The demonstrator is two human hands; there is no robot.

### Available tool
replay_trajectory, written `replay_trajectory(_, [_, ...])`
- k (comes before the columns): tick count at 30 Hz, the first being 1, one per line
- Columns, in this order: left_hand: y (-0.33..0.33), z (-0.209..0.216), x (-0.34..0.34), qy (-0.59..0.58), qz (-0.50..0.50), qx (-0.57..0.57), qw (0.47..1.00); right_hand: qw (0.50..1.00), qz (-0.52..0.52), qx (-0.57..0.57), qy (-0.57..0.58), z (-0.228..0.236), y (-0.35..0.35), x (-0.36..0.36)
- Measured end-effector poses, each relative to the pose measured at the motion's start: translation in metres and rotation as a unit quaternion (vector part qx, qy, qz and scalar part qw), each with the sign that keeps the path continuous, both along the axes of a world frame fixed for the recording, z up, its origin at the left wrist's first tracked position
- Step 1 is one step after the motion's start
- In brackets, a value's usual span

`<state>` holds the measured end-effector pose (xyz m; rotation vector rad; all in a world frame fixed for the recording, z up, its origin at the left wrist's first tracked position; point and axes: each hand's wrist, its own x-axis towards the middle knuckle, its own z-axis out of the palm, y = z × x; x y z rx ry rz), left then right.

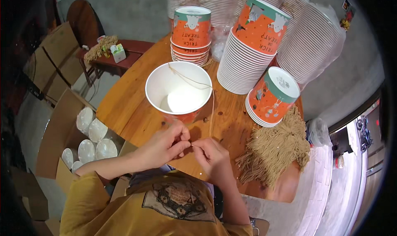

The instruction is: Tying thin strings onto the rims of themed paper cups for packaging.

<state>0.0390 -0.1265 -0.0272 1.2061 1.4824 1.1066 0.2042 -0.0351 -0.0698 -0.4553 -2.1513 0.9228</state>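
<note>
Fingers (180, 146) pinch cord (213, 105); upturned buckets (259, 28) bear lettering (266, 41).

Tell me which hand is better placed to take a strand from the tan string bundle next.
The right hand, I'd judge: the tan string bundle lies on that side of the table, while the left hand is farther away. Both hands seem busy pinching something thin, though.

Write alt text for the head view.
A person's left hand and right hand meet at the fingertips near an open bucket; a thin cord runs over its rim toward them. Stacked orange buckets and bundled tan cords share the wooden table.
</note>
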Motion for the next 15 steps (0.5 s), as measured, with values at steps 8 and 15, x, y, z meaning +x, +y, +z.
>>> replay_trajectory(8, [0.04, 0.028, -0.042, 0.516, 0.003, 0.223, 0.827, 0.984, -0.082, -0.153, 0.045, -0.01, 0.005, -0.002])
replay_trajectory(15, [0.05, 0.045, -0.094, 0.174, 0.045, 0.047, 0.983, 0.969, -0.057, -0.226, 0.085, 0.004, 0.006, -0.018])
